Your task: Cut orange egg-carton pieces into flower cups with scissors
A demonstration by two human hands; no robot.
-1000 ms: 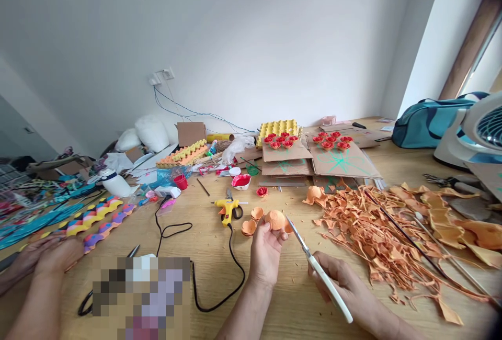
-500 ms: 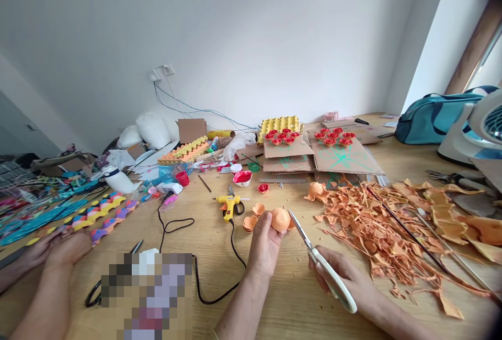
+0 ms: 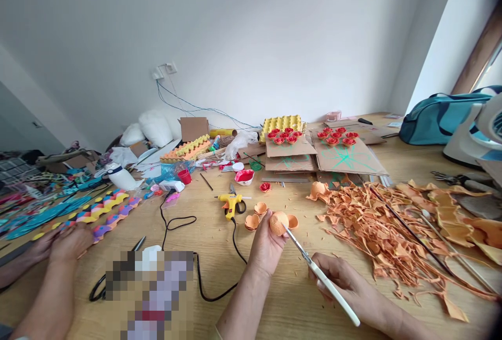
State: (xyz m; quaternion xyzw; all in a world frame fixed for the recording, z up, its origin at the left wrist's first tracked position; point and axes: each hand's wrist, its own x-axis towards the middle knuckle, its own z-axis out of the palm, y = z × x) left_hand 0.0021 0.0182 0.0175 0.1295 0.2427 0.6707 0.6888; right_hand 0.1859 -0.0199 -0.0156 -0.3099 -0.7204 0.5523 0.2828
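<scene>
Between the fingers of my left hand (image 3: 268,246) is a round orange egg-carton cup (image 3: 278,223), its rounded side toward me. My right hand (image 3: 337,280) is wrapped round white-handled scissors (image 3: 327,282). Their blades point up and left, the tips at the cup's lower right edge; whether they are cutting into it I cannot tell. More orange cups (image 3: 252,221) sit just left of my left hand, and another cup (image 3: 292,222) lies behind the blades. A yellow glue gun (image 3: 229,204) rests farther left, and a red paper flower (image 3: 265,187) lies beyond.
Orange scraps (image 3: 376,230) are heaped at right, with thin sticks across them. Cardboard sheets (image 3: 349,159) bearing red flowers stand at the back. The black glue-gun cord (image 3: 212,298) runs left of my arm. At far left, another person's hands (image 3: 70,246) touch a painted carton strip (image 3: 104,204).
The scissors' tips have moved left from beside the orange cup onto its edge. My left hand still holds the cup, now slightly turned. The view has shifted a little.
</scene>
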